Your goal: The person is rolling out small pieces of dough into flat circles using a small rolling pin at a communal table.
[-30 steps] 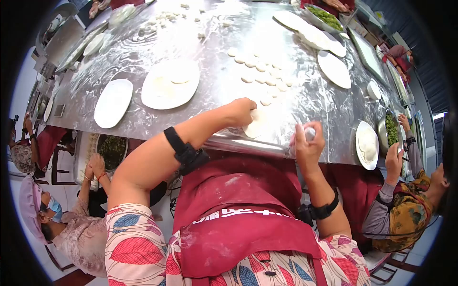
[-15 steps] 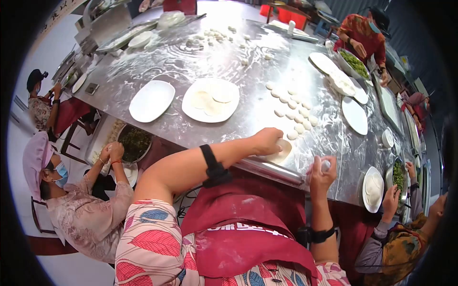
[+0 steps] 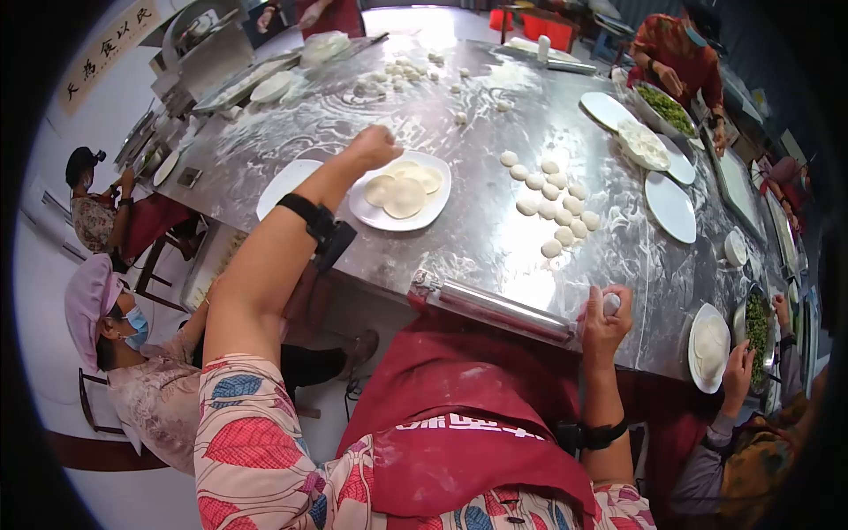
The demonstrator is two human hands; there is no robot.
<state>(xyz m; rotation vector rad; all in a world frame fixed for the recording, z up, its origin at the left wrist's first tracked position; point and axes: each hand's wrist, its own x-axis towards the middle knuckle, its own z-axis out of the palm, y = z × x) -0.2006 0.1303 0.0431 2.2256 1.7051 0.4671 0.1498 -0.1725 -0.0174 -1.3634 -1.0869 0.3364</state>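
Observation:
My left hand (image 3: pixel 375 147) is over the far rim of a white plate (image 3: pixel 422 225), its fingers curled; whether anything is inside them is hidden. On that plate lie several thin round dough wrappers (image 3: pixel 405 198), overlapping. My right hand (image 3: pixel 605 325) is closed around the pale handle of a metal rolling pin (image 3: pixel 508 311), which rests along the near table edge. Beyond the pin, several small dough pieces (image 3: pixel 548 210) sit in rough rows on the floured metal table (image 3: pixel 353 256). My left forearm partly covers a second white plate (image 3: pixel 287 181).
At right stand white plates (image 3: pixel 670 208), a plate of wrappers (image 3: pixel 696 369) and a bowl of green filling (image 3: pixel 757 340), with a person's hands (image 3: pixel 738 369) beside it. Another person (image 3: pixel 124 309) sits at left. More dough pieces (image 3: pixel 411 72) lie at the far side.
My left hand has moved from the wrapper at the pin up and left to the plate. One more wrapper now lies on that plate. My right hand still grips the pin's handle.

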